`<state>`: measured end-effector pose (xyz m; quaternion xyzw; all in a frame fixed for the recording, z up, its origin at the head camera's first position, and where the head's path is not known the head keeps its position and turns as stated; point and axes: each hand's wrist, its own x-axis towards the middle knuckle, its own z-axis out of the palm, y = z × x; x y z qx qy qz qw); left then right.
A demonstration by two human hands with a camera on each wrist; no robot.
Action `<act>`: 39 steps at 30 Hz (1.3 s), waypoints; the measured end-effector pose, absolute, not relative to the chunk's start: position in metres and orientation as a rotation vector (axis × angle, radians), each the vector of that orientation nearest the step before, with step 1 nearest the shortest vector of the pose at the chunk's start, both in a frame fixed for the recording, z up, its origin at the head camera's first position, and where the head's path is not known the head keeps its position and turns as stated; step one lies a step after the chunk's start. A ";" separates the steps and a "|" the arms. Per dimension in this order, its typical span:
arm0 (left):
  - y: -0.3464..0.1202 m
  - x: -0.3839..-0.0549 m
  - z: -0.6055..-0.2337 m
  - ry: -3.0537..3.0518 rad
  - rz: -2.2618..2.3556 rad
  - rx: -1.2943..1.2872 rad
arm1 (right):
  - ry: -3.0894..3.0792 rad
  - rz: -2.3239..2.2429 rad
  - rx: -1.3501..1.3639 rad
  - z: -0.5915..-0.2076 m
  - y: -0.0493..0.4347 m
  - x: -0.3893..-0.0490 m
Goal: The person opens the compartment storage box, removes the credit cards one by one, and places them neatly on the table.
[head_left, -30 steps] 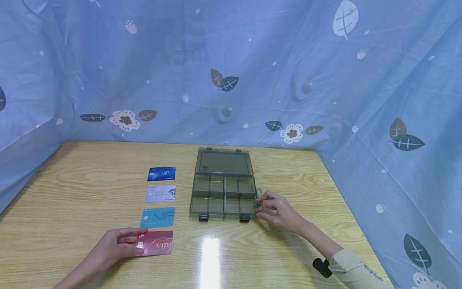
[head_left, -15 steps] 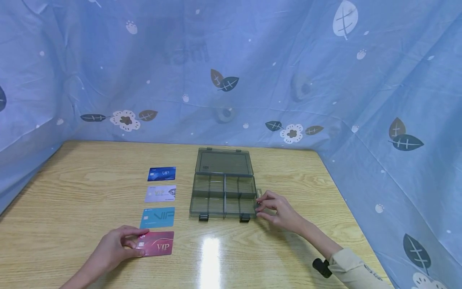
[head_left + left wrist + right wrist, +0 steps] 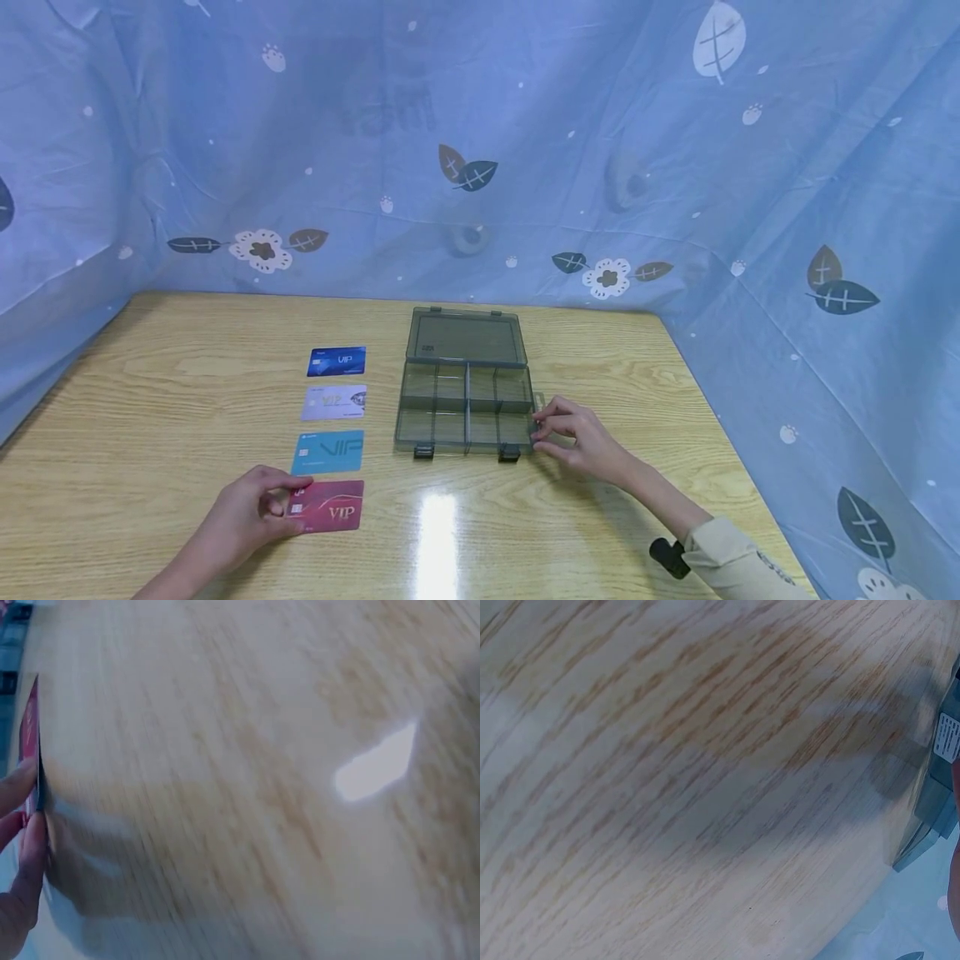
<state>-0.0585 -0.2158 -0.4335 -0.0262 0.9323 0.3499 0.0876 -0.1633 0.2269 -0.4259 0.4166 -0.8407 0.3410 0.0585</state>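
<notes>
My left hand (image 3: 243,517) pinches the left end of a red VIP card (image 3: 337,507), thumb below and fingers above. The left wrist view shows this red card (image 3: 30,727) nearly edge-on between the fingers, its shadow on the wood beside it. Above it in a column lie a teal card (image 3: 330,452), a pale lilac card (image 3: 333,402) and a dark blue card (image 3: 336,362). A grey see-through plastic compartment box (image 3: 451,425) lies with its lid folded back. My right hand (image 3: 581,437) holds the box's right wall with curled fingertips.
The lid (image 3: 467,337) lies flat behind the box, and two black latches (image 3: 423,451) stick out at its front. A blue patterned cloth (image 3: 480,208) rises behind and beside the wooden table (image 3: 225,375). Light glares off the wood in front of the box.
My left hand has shifted slightly right with the red card. The right hand stays at the box, and the other cards lie as before.
</notes>
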 end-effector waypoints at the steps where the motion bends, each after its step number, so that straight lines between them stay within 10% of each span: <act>1: -0.216 -0.059 -0.434 2.782 1.030 -0.075 | -2.545 1.033 1.264 -0.426 0.227 -0.163; 39: -0.231 -0.056 -0.443 2.894 0.969 0.271 | -2.541 1.056 1.263 -0.426 0.227 -0.164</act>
